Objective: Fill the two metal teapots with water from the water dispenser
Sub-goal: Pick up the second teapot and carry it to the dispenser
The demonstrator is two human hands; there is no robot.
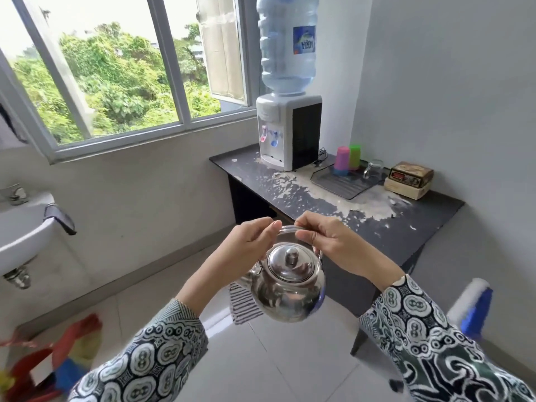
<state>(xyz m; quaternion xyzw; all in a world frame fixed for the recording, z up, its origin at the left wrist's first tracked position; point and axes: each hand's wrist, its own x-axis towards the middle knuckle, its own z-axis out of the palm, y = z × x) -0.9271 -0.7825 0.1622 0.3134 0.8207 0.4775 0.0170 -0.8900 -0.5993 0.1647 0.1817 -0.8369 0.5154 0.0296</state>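
Head view: teapot (287,285) carried, lid on, nothing filled.
Your left hand (249,242) and right hand (324,239) pinch its handle; water dispenser (287,132) stands well beyond them.

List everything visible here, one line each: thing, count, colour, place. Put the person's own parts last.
metal teapot: 1, silver, lid on, held by its handle above the floor
water dispenser: 1, white and black, on the table's far end
water bottle: 1, pale blue, upside down on the dispenser
table: 1, black, peeling top, against the right wall
tray: 1, dark, on the table
plastic cups: 2 stacks, pink and green, on the tray
glass jar: 1, clear, on the tray
box: 1, brown and cream, right of the tray
sink: 1, white, left wall
window: 1, white frame, trees outside
left hand: on the teapot's handle
right hand: on the teapot's handle
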